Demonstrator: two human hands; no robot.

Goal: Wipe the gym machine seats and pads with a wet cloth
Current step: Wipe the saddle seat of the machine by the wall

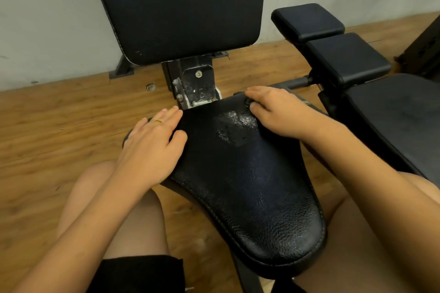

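Note:
A black leather seat [250, 192] of a gym bench fills the middle, with its upright back pad [176, 7] behind it. A dark cloth [204, 123] lies across the seat's far end, hard to tell apart from the leather. A wet, shiny patch [234, 123] glistens between my hands. My left hand [152, 145] rests flat on the cloth's left end, fingers spread, a gold ring on one finger. My right hand [278, 114] sits at the far right corner, with its fingers curled and pinching the cloth's edge.
The metal hinge bracket [192, 83] joins seat and back pad. A second bench with several black pads [345, 59] stands close on the right. Wooden floor [47, 126] lies to the left, a white wall [47, 19] behind. My bare knees flank the seat.

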